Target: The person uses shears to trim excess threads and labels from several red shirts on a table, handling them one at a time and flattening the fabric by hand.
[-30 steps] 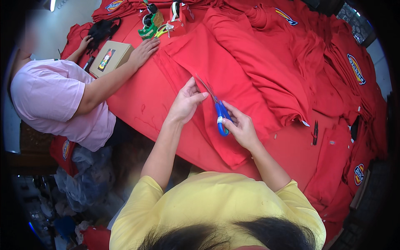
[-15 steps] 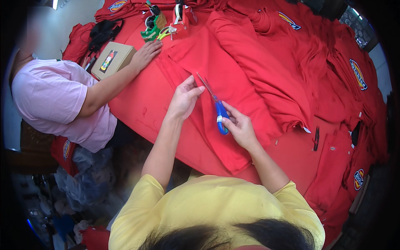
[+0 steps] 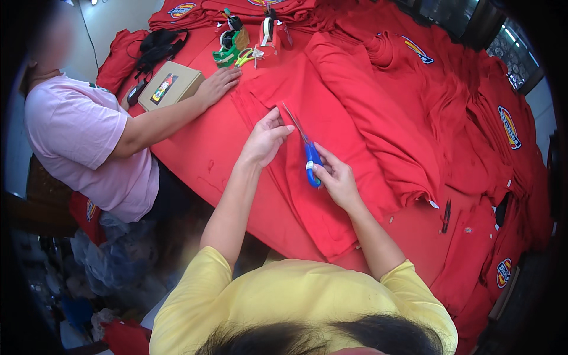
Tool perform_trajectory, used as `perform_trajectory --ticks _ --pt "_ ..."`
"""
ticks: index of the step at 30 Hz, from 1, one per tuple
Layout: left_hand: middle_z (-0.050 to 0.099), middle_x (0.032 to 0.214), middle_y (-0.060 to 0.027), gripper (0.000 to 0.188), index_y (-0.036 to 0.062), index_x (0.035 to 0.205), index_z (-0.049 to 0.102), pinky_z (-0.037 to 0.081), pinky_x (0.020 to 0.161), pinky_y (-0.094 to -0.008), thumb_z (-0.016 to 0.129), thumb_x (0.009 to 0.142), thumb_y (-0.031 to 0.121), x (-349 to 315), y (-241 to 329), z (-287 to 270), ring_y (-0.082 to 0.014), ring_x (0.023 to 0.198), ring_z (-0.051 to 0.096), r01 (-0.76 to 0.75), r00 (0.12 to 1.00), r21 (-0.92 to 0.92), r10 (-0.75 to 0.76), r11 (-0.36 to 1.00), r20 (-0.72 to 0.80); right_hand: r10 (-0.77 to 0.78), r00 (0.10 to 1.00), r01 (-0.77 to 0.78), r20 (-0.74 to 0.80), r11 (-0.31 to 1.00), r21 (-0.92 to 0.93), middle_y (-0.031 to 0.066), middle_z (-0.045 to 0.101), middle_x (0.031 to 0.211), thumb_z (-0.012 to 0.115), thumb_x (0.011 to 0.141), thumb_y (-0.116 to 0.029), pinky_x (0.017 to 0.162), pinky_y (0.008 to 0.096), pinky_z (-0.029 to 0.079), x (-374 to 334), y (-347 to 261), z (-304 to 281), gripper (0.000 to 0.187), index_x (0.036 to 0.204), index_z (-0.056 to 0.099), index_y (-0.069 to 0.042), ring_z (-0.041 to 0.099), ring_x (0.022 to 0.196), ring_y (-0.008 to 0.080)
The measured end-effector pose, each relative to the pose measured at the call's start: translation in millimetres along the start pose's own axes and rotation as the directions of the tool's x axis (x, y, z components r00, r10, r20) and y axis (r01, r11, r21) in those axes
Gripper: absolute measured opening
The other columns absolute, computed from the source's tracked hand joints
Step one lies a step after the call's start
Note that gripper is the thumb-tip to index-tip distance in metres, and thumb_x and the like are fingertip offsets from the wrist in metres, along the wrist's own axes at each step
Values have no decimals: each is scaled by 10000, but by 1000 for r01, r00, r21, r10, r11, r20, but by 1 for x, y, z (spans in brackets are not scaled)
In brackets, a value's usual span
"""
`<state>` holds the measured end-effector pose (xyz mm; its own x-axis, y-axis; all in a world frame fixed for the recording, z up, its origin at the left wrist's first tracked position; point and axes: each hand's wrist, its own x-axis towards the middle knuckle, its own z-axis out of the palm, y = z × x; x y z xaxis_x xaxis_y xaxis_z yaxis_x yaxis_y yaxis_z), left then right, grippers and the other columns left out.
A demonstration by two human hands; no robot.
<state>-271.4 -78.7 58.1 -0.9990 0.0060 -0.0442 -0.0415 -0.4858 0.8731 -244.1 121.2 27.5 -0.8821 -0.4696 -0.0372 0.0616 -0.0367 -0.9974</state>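
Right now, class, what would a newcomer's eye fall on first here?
The blue-handled scissors in the right hand, near the picture's centre, stand out first against red fabric. To the left is a cardboard box beside a co-worker's arm, and near the top a green tape dispenser.

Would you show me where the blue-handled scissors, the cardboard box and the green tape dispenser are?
Blue-handled scissors [image 3: 312,155]: head view, on the handle.
Cardboard box [image 3: 166,87]: head view, on the lid.
Green tape dispenser [image 3: 225,57]: head view, on its base.
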Motion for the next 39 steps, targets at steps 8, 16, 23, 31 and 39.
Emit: perform_trajectory --ticks 8,16,23,31,39 --pt "587 1139 -34 523 59 1335 437 408 787 -241 608 842 21 5 -2 -8 -82 938 538 1 999 79 -5 997 48 19 1000 -23 23 981 193 83 601 844 532 921 -108 457 228 457 18 8 -6 435 1328 453 23 571 557 119" --pt "638 1063 -78 214 -10 1057 610 418 948 -310 574 928 156 24 -40 -33 -128 1046 559 -117 980 -225 76 967 -185 15 997 -25 76 991 130 94 595 870 477 936 -56 509 230 495 21 32 -2 439 1352 394 55 588 588 128" --pt "628 1099 -104 183 -16 1053 595 434 959 -338 531 931 104 22 -63 -54 -182 1056 573 -173 976 -270 129 947 -176 16 998 -16 57 1000 2 67 589 880 502 927 -48 525 234 513 20 35 3 423 1338 438 31 590 605 112" --pt "622 1094 -107 277 -46 1141 558 432 958 -307 507 869 -65 8 -27 -37 -174 1046 572 -189 972 -86 174 978 -158 -315 949 290 25 836 -466 123 628 1017 621 878 -124 723 276 520 13 37 7 482 1315 475 17 615 823 126" --pt "600 1132 -94 424 -16 1257 498 441 941 -302 534 842 -91 6 -22 -21 -165 1034 572 -157 983 13 158 988 -90 -202 979 183 -23 922 -342 148 618 1021 602 888 -193 699 310 503 25 23 6 511 1333 450 8 626 841 194"
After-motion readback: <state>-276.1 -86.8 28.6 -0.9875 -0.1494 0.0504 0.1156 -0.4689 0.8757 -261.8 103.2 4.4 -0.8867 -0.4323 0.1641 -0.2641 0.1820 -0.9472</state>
